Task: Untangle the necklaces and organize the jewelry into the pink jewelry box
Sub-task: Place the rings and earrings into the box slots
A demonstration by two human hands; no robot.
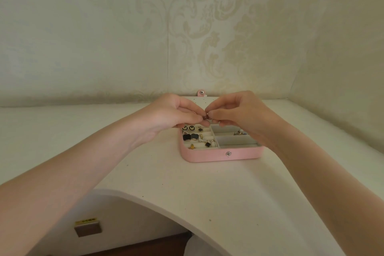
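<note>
The pink jewelry box (207, 157) lies open on the white table, its lid leaning against the wall. Its left compartments hold several black and gold earrings (194, 137); a small gold piece (239, 132) lies in a right compartment. Above the box, my left hand (176, 113) and my right hand (239, 112) meet fingertip to fingertip and pinch one small dark reddish-brown piece (206, 117) between them. What kind of jewelry it is I cannot tell. No chain shows.
The white table (162, 172) has a curved front edge near me. Patterned walls close it in behind and at the right. A pink snap tab (201, 93) of the lid sticks up at the wall. A small square tile (88, 228) lies below the table edge.
</note>
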